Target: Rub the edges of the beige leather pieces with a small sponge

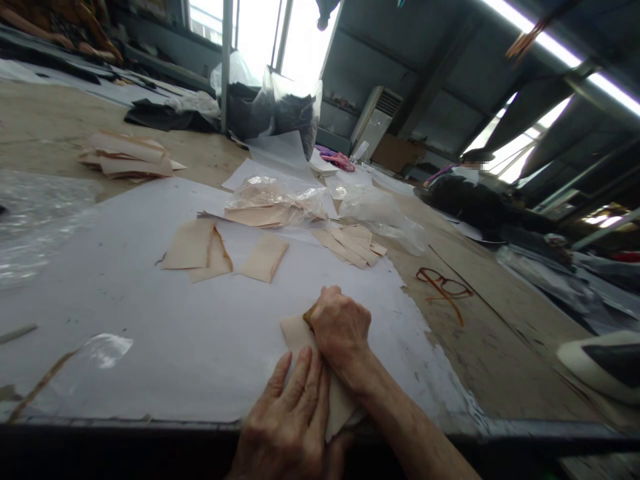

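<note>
A beige, flat piece point(296, 332), of fabric or paper, lies on the white sheet near the table's front edge, partly covered by both hands. My left hand point(293, 413) rests flat on it, fingers stretched out and holding nothing. Crossing over its far end, my right hand point(343, 327) is closed in a fist. A small brown bit point(309, 316) shows beside that fist; what the fingers grip is hidden. Farther back on the sheet are a single beige piece point(265, 257), a pair of overlapping pieces point(189, 247) with a brown edge, and a fanned group of pieces point(350, 245).
Clear plastic bags point(280, 193) lie behind the pieces, one over more beige pieces. A beige stack point(127, 157) sits back left, beside bubble wrap point(40, 227). Eyeglasses point(445, 283) and a white-and-black object point(600, 367) are at right. Other people point(465, 187) appear farther away.
</note>
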A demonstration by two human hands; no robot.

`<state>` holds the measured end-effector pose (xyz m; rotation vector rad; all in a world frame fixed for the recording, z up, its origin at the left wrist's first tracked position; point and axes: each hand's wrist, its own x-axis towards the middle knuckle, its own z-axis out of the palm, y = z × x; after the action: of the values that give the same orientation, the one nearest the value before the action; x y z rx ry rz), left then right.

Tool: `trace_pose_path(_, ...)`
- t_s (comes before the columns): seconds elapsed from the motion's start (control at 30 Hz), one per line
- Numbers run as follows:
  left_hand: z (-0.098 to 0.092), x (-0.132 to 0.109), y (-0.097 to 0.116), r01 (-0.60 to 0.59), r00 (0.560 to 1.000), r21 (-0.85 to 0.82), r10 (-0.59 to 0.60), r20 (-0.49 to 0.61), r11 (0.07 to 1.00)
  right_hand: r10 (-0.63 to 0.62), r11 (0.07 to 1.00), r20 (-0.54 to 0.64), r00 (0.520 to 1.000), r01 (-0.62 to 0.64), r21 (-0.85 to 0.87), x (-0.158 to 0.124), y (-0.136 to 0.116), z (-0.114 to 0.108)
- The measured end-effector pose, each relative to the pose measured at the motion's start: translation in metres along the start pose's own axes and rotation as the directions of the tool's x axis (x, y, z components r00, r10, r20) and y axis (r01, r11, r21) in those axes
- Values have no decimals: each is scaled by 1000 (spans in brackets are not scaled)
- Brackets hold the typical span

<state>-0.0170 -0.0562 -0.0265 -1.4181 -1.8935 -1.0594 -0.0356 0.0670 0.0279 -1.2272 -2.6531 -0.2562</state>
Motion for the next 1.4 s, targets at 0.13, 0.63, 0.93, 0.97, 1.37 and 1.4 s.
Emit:
trace_pose_path(0.13,-3,0,-4,-117,988,84,108,106,990,26,999,-35,999,-25,23,22,-8,12)
trace_pose_path(0.63,-7,4,-5,-140,987,98,131,87,985,27,999,-22,999,-27,19,-3,10,-6)
trace_pose_path(0.93,-11,9,-2,-147,985,143,131,113,979,47,997,-68,997,-42,65,32,-3,15)
trace_pose_path(0.97,-12,10,-1,-146,985,148,130,111,978,53,997,-99,994,-47,63,35,-2,16)
trace_pose_path(1.37,-11,9,-2,-145,986,136,131,106,980,-4,999,-57,998,6,35,2,2,0)
trace_pose_path(1.4,-11,9,-2,-141,985,136,126,114,981,-16,999,-67,998,18,31,6,-1,4)
